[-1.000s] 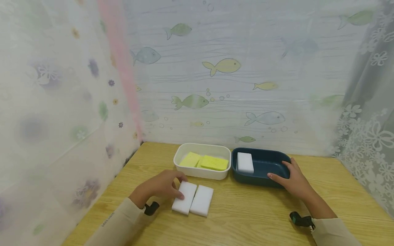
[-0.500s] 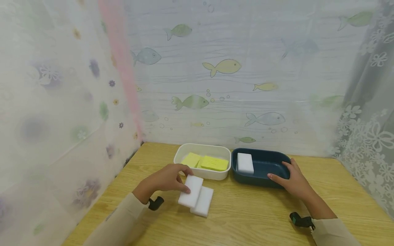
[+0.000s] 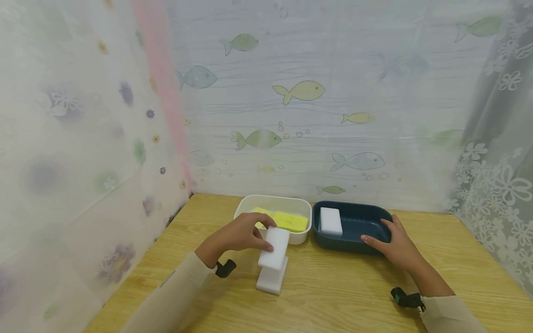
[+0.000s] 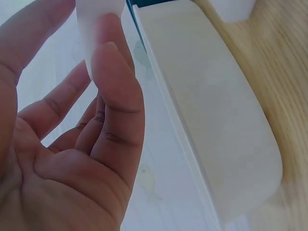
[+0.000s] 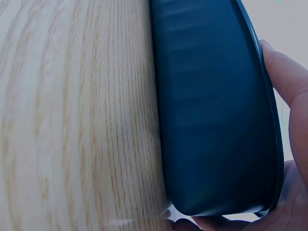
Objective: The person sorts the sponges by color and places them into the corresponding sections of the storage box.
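Note:
My left hand pinches a white sponge between thumb and fingers, held above the table in front of the white container. Below it a second white sponge lies on the table, partly covered from view. In the left wrist view, the pinched sponge shows only its lower end. My right hand grips the right end of the dark blue container, thumb at the rim; in the right wrist view the fingers reach round its end. Another white sponge sits in that container's left end.
Yellow sponges lie in the white container, partly hidden behind my left hand. Both containers stand side by side at the back of the wooden table. Patterned curtains hang behind the table and on both sides.
My left hand has lifted the white sponge off the table and carried it right and toward the containers, over the second sponge. The right hand stays on the dark blue container.

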Available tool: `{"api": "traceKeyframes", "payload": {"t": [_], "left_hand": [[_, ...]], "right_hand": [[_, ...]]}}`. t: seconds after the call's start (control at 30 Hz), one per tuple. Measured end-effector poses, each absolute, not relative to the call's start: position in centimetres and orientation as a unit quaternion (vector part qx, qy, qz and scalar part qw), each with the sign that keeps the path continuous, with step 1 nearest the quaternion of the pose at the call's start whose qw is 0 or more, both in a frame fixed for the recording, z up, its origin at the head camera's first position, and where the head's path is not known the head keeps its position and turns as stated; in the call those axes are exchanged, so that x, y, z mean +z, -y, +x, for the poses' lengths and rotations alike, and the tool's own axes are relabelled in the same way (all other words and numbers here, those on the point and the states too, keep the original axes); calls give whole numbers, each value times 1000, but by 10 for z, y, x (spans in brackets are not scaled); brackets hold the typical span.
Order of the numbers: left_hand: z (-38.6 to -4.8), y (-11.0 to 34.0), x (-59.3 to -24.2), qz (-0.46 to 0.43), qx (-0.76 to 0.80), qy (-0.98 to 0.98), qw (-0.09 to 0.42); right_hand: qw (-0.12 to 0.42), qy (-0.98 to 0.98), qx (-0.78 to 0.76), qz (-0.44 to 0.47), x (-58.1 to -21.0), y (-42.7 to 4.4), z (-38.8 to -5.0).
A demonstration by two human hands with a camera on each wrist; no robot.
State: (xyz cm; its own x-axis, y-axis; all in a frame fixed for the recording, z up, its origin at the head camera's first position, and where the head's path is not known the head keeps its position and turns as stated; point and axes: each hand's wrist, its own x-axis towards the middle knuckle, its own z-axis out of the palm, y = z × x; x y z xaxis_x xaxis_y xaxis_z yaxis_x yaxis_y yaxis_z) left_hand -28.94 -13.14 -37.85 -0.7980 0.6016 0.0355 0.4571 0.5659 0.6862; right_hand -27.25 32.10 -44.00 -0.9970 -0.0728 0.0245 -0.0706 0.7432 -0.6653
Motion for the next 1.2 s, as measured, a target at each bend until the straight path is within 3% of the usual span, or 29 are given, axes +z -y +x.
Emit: {"api": "traceKeyframes", "payload": {"t": [1.2], "left_hand": [[-345, 13, -371, 275, 354, -892, 65]], "right_hand": [[2, -934, -355, -30, -438, -318, -272]]}}
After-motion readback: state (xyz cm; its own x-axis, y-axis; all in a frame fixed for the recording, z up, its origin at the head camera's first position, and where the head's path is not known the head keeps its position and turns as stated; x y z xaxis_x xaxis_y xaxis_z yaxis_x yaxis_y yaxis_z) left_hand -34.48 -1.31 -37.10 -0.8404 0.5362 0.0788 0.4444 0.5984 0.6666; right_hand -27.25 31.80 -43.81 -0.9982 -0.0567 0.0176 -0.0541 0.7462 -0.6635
